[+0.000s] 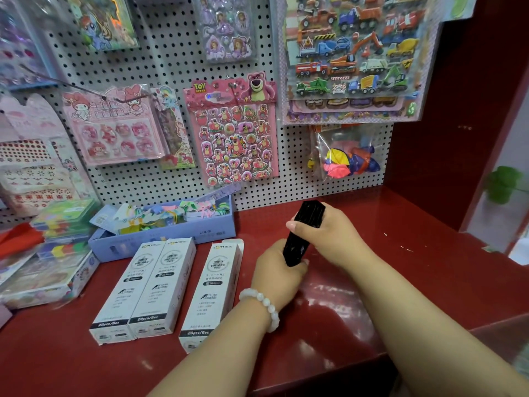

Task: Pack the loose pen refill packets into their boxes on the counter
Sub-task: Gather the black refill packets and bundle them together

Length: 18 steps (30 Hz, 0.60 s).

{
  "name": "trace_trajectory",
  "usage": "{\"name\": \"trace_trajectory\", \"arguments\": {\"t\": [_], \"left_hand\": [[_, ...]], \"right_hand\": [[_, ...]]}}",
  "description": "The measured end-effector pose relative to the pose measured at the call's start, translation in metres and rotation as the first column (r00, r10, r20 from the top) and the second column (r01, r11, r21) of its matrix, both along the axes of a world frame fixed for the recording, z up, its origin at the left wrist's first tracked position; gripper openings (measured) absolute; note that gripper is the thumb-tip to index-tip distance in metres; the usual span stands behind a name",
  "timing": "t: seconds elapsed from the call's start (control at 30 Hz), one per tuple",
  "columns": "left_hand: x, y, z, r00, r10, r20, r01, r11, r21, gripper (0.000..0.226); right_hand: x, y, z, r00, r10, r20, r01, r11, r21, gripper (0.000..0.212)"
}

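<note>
A black, glossy pen refill packet (303, 234) stands tilted above the red counter (400, 262), held at both ends. My right hand (329, 234) grips its upper part, thumb across the front. My left hand (279, 272), with a white bead bracelet at the wrist, holds its lower end. Three white refill boxes lie flat to the left: two side by side (126, 293) (161, 287), and a third (213, 290) nearest my left hand, its far end flap open.
A lilac open box (171, 234) of colourful paper items sits behind the white boxes. Stacked stationery packs (48, 270) crowd the left side. A pegboard (160, 181) hung with sticker sheets and a balloon bag (347, 156) backs the counter. A red wall panel rises at right.
</note>
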<state>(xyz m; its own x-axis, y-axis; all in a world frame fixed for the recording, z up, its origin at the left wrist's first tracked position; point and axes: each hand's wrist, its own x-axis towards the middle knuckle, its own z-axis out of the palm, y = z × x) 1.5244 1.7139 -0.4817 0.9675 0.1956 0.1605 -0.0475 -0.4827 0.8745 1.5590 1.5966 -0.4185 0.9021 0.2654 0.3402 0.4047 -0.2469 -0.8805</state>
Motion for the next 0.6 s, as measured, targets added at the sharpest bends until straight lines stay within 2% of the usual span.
{"name": "trace_trajectory", "arguments": {"t": [0.03, 0.1, 0.17, 0.2, 0.27, 0.33, 0.4, 0.5, 0.6], "left_hand": [[-0.001, 0.0, 0.002, 1.0, 0.009, 0.001, -0.01, 1.0, 0.028, 0.017], [-0.003, 0.0, 0.011, 1.0, -0.013, -0.01, 0.014, 0.999, 0.033, 0.017], [-0.006, 0.003, 0.021, 0.988, -0.137, -0.065, 0.129, 0.985, -0.113, 0.012], [-0.008, 0.005, 0.027, 0.969, -0.221, -0.107, 0.2, 0.963, -0.179, 0.011], [-0.012, 0.007, 0.035, 0.921, -0.334, -0.198, 0.296, 0.934, -0.199, 0.012], [-0.013, 0.009, 0.04, 0.918, -0.323, -0.23, 0.297, 0.944, -0.142, 0.018], [-0.012, 0.013, 0.042, 0.924, -0.322, -0.208, 0.305, 0.946, -0.112, 0.022], [-0.015, 0.019, 0.048, 0.843, -0.49, -0.221, 0.43, 0.862, -0.27, 0.012], [-0.017, 0.022, 0.053, 0.787, -0.558, -0.264, 0.496, 0.826, -0.268, 0.013]], "right_hand": [[0.001, 0.0, -0.001, 0.999, -0.001, -0.046, 0.002, 1.0, 0.029, 0.018], [0.0, -0.004, 0.0, 0.973, 0.121, -0.195, -0.079, 0.975, 0.208, 0.019], [-0.001, -0.011, 0.003, 0.897, 0.322, -0.304, -0.189, 0.899, 0.395, 0.021], [-0.001, -0.015, 0.004, 0.871, 0.373, -0.319, -0.221, 0.878, 0.425, 0.019], [-0.001, -0.019, 0.005, 0.876, 0.367, -0.315, -0.231, 0.889, 0.394, 0.013], [-0.001, -0.017, 0.004, 0.904, 0.304, -0.302, -0.18, 0.909, 0.376, 0.011], [-0.002, -0.014, 0.003, 0.896, 0.312, -0.315, -0.163, 0.892, 0.421, 0.011], [-0.006, -0.015, 0.002, 0.84, 0.433, -0.327, -0.287, 0.866, 0.409, 0.012], [-0.005, -0.012, -0.001, 0.84, 0.462, -0.286, -0.376, 0.874, 0.308, 0.02]]}}
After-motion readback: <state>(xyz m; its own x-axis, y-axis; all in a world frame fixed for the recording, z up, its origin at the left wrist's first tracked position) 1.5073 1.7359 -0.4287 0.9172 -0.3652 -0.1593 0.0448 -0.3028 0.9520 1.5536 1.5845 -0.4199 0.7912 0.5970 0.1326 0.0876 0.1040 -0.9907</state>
